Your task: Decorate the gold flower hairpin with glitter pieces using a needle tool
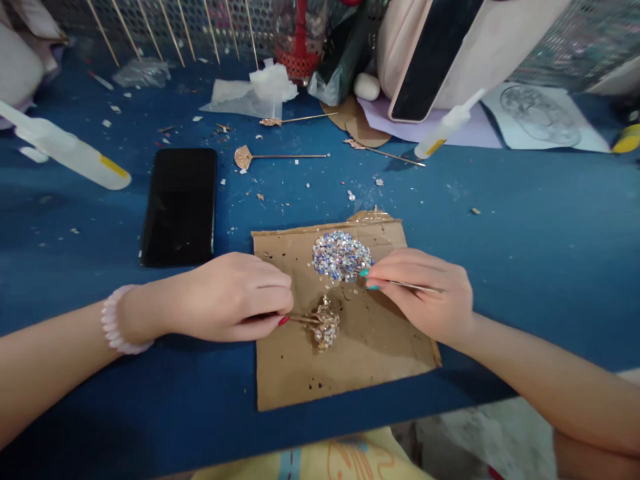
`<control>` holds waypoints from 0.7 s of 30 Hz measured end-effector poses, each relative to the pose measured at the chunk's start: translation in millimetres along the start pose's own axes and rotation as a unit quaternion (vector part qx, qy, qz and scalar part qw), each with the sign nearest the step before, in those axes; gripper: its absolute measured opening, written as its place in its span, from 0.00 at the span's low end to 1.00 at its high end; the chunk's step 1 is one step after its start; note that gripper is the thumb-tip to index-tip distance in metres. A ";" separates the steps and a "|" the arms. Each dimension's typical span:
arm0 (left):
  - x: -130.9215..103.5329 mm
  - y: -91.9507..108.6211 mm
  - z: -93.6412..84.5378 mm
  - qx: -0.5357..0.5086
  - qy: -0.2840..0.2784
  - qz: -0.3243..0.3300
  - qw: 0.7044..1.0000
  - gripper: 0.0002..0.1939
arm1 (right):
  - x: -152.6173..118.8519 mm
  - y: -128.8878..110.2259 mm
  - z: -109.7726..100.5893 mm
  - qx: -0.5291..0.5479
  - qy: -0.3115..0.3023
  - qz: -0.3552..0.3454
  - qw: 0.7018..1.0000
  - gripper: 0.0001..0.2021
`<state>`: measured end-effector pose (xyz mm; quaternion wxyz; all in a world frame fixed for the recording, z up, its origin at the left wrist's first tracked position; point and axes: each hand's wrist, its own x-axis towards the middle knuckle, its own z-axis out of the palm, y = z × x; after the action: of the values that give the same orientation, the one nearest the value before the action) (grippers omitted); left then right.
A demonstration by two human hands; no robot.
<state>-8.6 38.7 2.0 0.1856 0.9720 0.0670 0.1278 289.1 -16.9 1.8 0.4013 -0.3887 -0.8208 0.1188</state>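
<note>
My left hand [245,300] is closed on the stem of a gold hair stick [326,323]. Its fan-shaped head carries small shiny stones and hangs over a cardboard sheet [295,380]. In my right hand [425,287] is a pair of slim metal tweezers [415,287], pinched between thumb and fingers. The tips reach the right edge of a heap of blue and clear rhinestones [340,255] on the cardboard. Whether a stone sits between the tips is too small to tell.
A black phone [180,207] lies left of the cardboard. Glue bottles stand or lean at left [70,150] and back right [445,130]. Behind are more gold hair sticks [285,157], crumpled tissue [273,83], an upright phone [430,53] and a drawing [545,117].
</note>
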 end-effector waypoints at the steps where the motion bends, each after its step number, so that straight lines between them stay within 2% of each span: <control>1: 0.1 -0.2 0.3 0.000 0.000 0.000 1.000 0.11 | 0.0 0.1 0.2 0.002 0.000 0.000 1.000 0.07; 10: -1.1 -1.4 2.7 0.005 0.003 0.000 1.000 0.11 | -1.9 0.1 1.9 0.004 -0.007 0.029 1.000 0.05; 13: -0.6 -1.2 2.1 0.001 0.004 0.001 1.000 0.11 | -1.5 0.4 0.9 0.010 -0.021 0.034 0.999 0.07; 21: -0.4 -1.1 1.9 -0.002 0.006 0.002 1.000 0.10 | -1.3 4.8 1.9 0.003 -0.037 -0.003 0.999 0.12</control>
<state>-8.6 39.0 -0.2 0.1872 0.9709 0.0656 0.1341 290.8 -14.4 -2.6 0.3723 -0.3803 -0.8359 0.1345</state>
